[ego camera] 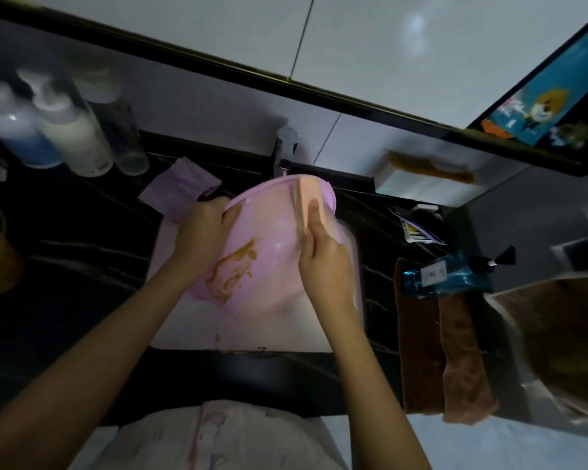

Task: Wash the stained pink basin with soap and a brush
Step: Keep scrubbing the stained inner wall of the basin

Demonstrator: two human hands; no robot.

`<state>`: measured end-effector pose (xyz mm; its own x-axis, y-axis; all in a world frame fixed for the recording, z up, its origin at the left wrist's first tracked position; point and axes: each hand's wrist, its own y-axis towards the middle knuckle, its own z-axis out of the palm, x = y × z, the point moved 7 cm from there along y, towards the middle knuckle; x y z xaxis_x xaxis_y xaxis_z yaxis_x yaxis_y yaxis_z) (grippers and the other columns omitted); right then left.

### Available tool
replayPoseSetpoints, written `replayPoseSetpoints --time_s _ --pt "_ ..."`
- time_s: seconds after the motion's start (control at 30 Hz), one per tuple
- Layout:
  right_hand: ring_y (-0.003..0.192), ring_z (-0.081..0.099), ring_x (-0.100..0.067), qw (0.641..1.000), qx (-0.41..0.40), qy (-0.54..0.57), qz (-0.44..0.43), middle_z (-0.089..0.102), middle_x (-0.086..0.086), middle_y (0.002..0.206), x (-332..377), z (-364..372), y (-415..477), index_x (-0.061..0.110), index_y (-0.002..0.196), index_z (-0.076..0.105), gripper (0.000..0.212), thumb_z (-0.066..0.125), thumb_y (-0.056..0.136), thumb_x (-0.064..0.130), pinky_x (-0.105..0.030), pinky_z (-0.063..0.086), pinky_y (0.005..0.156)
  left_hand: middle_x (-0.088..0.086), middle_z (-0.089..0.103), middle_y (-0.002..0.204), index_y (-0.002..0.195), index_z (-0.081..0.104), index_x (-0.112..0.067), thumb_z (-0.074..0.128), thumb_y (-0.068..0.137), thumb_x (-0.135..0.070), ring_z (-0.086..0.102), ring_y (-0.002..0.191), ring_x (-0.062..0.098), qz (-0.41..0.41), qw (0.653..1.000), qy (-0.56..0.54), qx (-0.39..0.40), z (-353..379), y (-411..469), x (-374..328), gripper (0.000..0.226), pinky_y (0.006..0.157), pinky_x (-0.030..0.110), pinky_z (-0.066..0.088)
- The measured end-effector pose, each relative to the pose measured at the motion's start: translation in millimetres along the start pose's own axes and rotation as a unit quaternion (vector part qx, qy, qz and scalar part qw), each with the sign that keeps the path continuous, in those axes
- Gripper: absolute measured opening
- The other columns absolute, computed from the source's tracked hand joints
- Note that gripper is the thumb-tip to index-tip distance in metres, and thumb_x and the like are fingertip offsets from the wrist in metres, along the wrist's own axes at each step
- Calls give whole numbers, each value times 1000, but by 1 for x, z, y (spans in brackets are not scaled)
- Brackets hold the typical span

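Note:
The pink basin (269, 232) is tilted over the white sink (184, 320), its inside facing me. A brown stain (233, 269) smears its lower left inner wall. My left hand (201, 232) grips the basin's left rim. My right hand (323, 252) holds an orange-backed brush (308, 198) against the basin's upper right inner wall, bristles toward the left.
The tap (284, 150) stands behind the basin. A pink cloth (177, 188) lies at the sink's back left, bottles (65, 130) further left. A blue pump bottle (452, 273) lies on brown towels (445, 354) to the right. A white box (425, 184) holds another brush.

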<state>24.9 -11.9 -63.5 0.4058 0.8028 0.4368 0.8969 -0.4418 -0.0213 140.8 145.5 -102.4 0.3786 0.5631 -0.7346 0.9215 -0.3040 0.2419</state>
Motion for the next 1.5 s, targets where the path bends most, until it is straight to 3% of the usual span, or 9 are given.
replayPoseSetpoints --time_s 0.1,0.23,0.43,0.6,0.8,1.0,1.17,1.33,1.5 --pt "68 47 -17 998 24 -13 55 51 1 85 1 -4 2 31 151 6 53 27 102 27 -29 34 57 15 57 58 63 51 -3 33 89 -46 52 54 23 31 999 24 5 6 1 -10 54 48 32 36" --pt "68 59 -25 992 85 -74 64 62 -11 79 -9 -1 -72 33 150 -6 57 25 102 31 -35 48 62 16 59 60 63 52 -4 27 85 -51 53 55 25 12 999 36 -2 4 4 -9 58 49 35 38" --pt "86 58 -27 993 37 -7 114 60 -11 102 -12 -9 12 27 151 11 52 27 101 29 -38 48 70 19 59 61 63 50 -8 41 89 -37 56 58 34 51 995 85 30 17 2 -35 40 52 32 31" --pt "77 61 -29 994 78 -36 71 63 -12 87 -2 -2 -66 34 150 -1 54 24 102 33 -36 44 64 21 62 71 67 53 -7 48 94 -31 58 68 36 19 994 98 48 16 11 -34 36 54 35 32" --pt "93 60 -28 988 41 -50 143 59 -14 114 -25 -17 13 24 151 14 51 26 101 26 -37 48 71 19 62 67 70 57 -4 45 91 -32 58 64 35 45 993 94 55 23 -3 -42 38 55 34 35" --pt "77 61 -29 995 75 -28 62 59 -10 83 -6 -9 -50 33 150 3 53 24 101 32 -39 49 67 17 62 65 67 56 -7 30 82 -48 57 63 33 53 994 75 64 19 1 -38 51 55 35 38" --pt "99 55 -26 976 91 -47 194 54 -14 121 -44 -27 11 16 146 21 46 24 101 26 -36 45 78 18 62 68 71 58 -4 51 92 -29 58 66 35 63 991 92 79 23 -8 -43 33 57 34 35" --pt "96 61 -30 981 112 -24 158 61 -15 110 -13 -9 -36 16 150 -1 59 26 99 27 -40 48 80 18 63 66 72 61 -5 48 89 -30 58 64 35 69 991 90 75 20 -7 -46 33 56 33 34" --pt "111 56 -31 917 73 58 388 55 -16 126 -53 -21 19 8 138 37 46 32 98 29 -38 43 89 20 61 62 75 63 -1 54 92 -18 57 58 36 90 988 96 80 22 -22 -58 25 55 29 30"
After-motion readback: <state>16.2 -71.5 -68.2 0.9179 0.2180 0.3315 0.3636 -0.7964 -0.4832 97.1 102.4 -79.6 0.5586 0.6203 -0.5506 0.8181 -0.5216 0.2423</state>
